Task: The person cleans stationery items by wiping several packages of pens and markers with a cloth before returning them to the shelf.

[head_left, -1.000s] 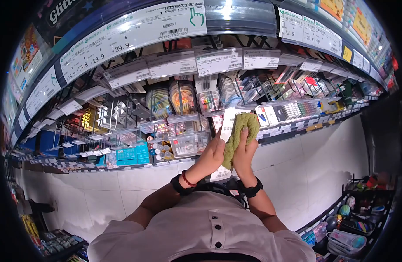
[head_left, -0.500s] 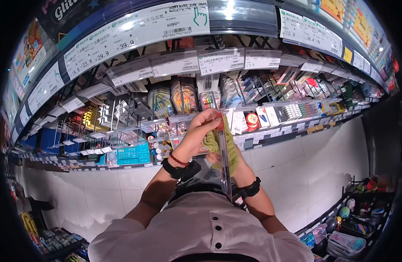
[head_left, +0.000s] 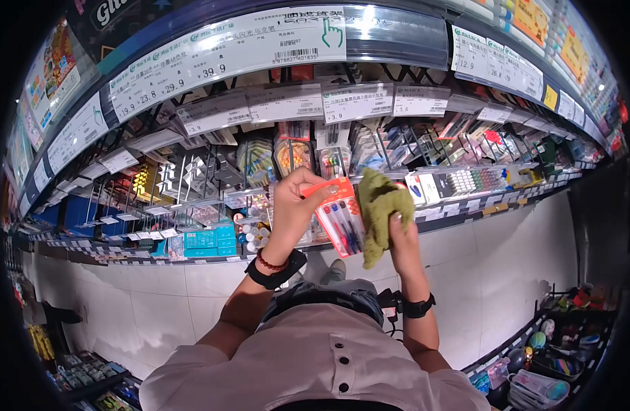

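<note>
The left hand (head_left: 289, 209) pinches the red header of the pen pack (head_left: 341, 222), tilted before the shelving (head_left: 204, 239). The pack is likely light, semi-stiff and smooth; grip by header or side edges, as the clear front may flex. Alongside, the green cloth (head_left: 380, 212), likely soft and limp, is clasped by the right hand (head_left: 405, 250), thumb on top.

A long shop rack (head_left: 397, 51) curves across the view, its edges lined with price labels (head_left: 226, 48) over hanging hooks (head_left: 165, 179) and packaged goods (head_left: 476, 181). Below it spreads a floor (head_left: 479, 253) of large pale tiles with thin joints and soft shadows. Dark display shelves (head_left: 92, 390) stand in both lower corners, and light glints off the glossy upper rack
</note>
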Available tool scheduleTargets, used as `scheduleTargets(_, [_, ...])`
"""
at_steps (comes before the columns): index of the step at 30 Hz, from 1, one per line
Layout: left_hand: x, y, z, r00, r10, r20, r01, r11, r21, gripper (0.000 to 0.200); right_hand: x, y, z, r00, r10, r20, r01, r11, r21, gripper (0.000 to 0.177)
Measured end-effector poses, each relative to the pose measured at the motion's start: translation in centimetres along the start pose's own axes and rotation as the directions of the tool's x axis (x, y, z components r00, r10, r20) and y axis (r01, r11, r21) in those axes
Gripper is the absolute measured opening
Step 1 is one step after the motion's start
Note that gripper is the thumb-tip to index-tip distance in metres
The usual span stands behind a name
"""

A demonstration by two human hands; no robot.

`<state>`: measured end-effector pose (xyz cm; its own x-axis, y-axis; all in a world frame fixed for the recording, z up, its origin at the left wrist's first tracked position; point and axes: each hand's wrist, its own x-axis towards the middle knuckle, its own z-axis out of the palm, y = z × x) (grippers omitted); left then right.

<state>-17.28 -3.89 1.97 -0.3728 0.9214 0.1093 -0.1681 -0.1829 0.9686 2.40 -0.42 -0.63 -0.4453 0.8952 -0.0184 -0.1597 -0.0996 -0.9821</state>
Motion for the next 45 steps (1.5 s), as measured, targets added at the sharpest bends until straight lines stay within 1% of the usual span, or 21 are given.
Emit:
scheduleTargets(3, [-0.7, -0.3, 1.8, 0.985, 0.131, -0.114, -0.132, 0.991, -0.001, 0.011, -0.4, 0.8, 3.7, 0.979, -0.176, 0.1, 0.201, 0.895, -0.399, 0.031])
scheduleTargets(6, [-0.3, 1.0, 1.4, 0.952, 0.173, -0.254, -0.223, 0.958, -0.183, 0.011, -1.0, 2.6, 4.5, 0.957, -0.269, 0.112, 0.287, 0.81, -0.511, 0.027])
scheduleTargets(8, [0.1, 1.8, 0.1, 0.928, 0.144, -0.342, -0.254, 0.918, -0.305, 0.011, -1.2, 2.8, 4.4, 0.959, -0.257, 0.123, 0.283, 0.806, -0.52, 0.026])
scheduleTargets(11, [0.8, 2.2, -1.3, 0.883, 0.222, -0.413, -0.364, 0.881, -0.303, 0.011, -1.1, 3.4, 4.3, 0.943, -0.309, 0.125, 0.327, 0.786, -0.525, 0.023])
scheduleTargets(15, [0.7, 2.1, -0.7, 0.908, 0.164, -0.385, -0.322, 0.861, -0.393, 0.014, -0.5, 4.8, 2.7, 0.898, -0.431, 0.089, 0.395, 0.7, -0.595, 0.019])
scheduleTargets(16, [0.8, 2.2, -0.1, 0.915, 0.115, -0.386, -0.287, 0.858, -0.427, 0.014, 0.0, 4.3, 2.9, 0.83, -0.556, 0.035, 0.447, 0.627, -0.638, 0.02])
scheduleTargets(18, [0.7, 2.5, 1.4, 0.925, 0.016, -0.379, -0.216, 0.844, -0.491, 0.013, 0.3, 4.0, 3.3, 0.887, -0.389, -0.247, 0.296, 0.892, -0.343, 0.024])
scheduleTargets(19, [0.8, 2.1, 1.7, 0.905, 0.085, -0.417, -0.288, 0.843, -0.455, 0.015, 0.4, 3.9, 3.6, 0.896, -0.264, -0.357, 0.22, 0.963, -0.158, 0.026])
scheduleTargets(20, [0.9, 1.5, 1.9, 0.88, 0.155, -0.449, -0.359, 0.836, -0.415, 0.017, 0.6, 3.7, 3.8, 0.898, -0.199, -0.392, 0.201, 0.979, -0.036, 0.037])
scheduleTargets(23, [1.3, 1.2, 3.3, 0.791, 0.308, -0.528, -0.5, 0.823, -0.268, 0.025, 2.0, 3.2, 5.0, 0.842, 0.139, -0.521, 0.103, 0.907, 0.408, 0.04])
scheduleTargets(24, [1.5, 1.3, 3.8, 0.761, 0.335, -0.555, -0.528, 0.818, -0.23, 0.026, 2.3, 3.5, 5.3, 0.849, 0.127, -0.512, 0.143, 0.879, 0.455, 0.043])
scheduleTargets(26, [2.0, 1.6, 4.3, 0.71, 0.373, -0.597, -0.56, 0.813, -0.157, 0.027, 2.2, 3.5, 5.2, 0.874, 0.055, -0.484, 0.145, 0.919, 0.367, 0.041])
scheduleTargets(28, [2.1, 2.1, 4.2, 0.78, 0.324, -0.535, -0.52, 0.811, -0.267, 0.026, 2.2, 3.3, 4.6, 0.896, 0.073, -0.437, 0.082, 0.942, 0.324, 0.039])
scheduleTargets(31, [2.4, 1.6, 3.9, 0.847, 0.294, -0.443, -0.473, 0.796, -0.378, 0.023, 1.9, 2.9, 3.9, 0.875, -0.034, -0.483, 0.125, 0.98, 0.157, 0.039])
scheduleTargets(32, [3.0, 0.8, 3.8, 0.854, 0.295, -0.428, -0.468, 0.795, -0.385, 0.023, 2.2, 3.8, 3.2, 0.87, -0.143, -0.471, 0.21, 0.973, 0.092, 0.044])
scheduleTargets(34, [4.0, 0.2, 3.4, 0.86, 0.315, -0.401, -0.469, 0.797, -0.38, 0.018, 2.6, 4.6, 2.3, 0.776, -0.173, -0.607, 0.293, 0.95, 0.104, 0.043])
scheduleTargets(37, [6.0, 0.9, 1.4, 0.798, 0.399, -0.451, -0.502, 0.855, -0.132, 0.013, 2.1, 4.6, 0.1, 0.63, -0.23, -0.742, 0.352, 0.936, 0.009, 0.042])
scheduleTargets(38, [7.2, 1.8, 0.5, 0.797, 0.4, -0.452, -0.485, 0.87, -0.086, 0.008, 0.6, 5.5, -2.9, 0.71, -0.133, -0.692, 0.244, 0.968, 0.065, 0.04])
scheduleTargets(41, [8.5, 1.9, -1.8, 0.781, 0.472, -0.408, -0.371, 0.877, 0.306, 0.018, -0.5, 7.8, -6.9, 0.632, -0.203, -0.748, 0.151, 0.979, -0.139, 0.04])
scheduleTargets(43, [9.9, 0.8, -3.3, 0.644, 0.726, -0.242, -0.447, 0.613, 0.651, 0.02, -2.0, 9.5, -10.0, 0.655, -0.153, -0.74, -0.009, 0.978, -0.21, 0.041])
scheduleTargets(45, [10.6, 0.6, -3.7, 0.6, 0.785, -0.151, -0.47, 0.499, 0.728, 0.021, -2.9, 11.1, -12.4, 0.639, -0.117, -0.76, -0.103, 0.966, -0.235, 0.043])
